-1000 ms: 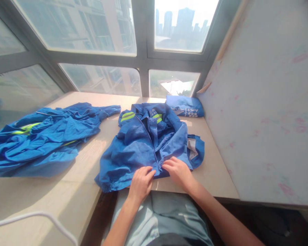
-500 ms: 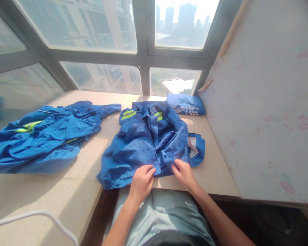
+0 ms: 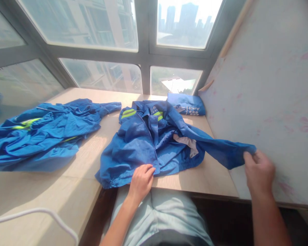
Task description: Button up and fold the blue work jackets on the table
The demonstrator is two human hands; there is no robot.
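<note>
A blue work jacket (image 3: 133, 143) with yellow-green reflective strips lies spread in front of me, its collar toward the window. At its front hem, my left hand (image 3: 142, 179) is closed on the fabric beside the front opening. My right hand (image 3: 260, 169), slightly blurred, grips the end of the jacket's sleeve (image 3: 220, 148) and holds it stretched out to the right, by the wall. A pale piece of lining or pocket cloth (image 3: 188, 143) shows on the jacket's right part.
A second blue garment (image 3: 59, 131) with reflective strips lies crumpled at the left. Against the window stands or lies a folded blue printed bundle (image 3: 187, 104). A white cable (image 3: 41, 212) crosses the lower left. The patterned wall (image 3: 272, 92) bounds the table (image 3: 195, 181) at right.
My right hand has moved from the jacket's front far to the right, drawing the sleeve out with it and uncovering more pale cloth. My left hand has stayed at the hem.
</note>
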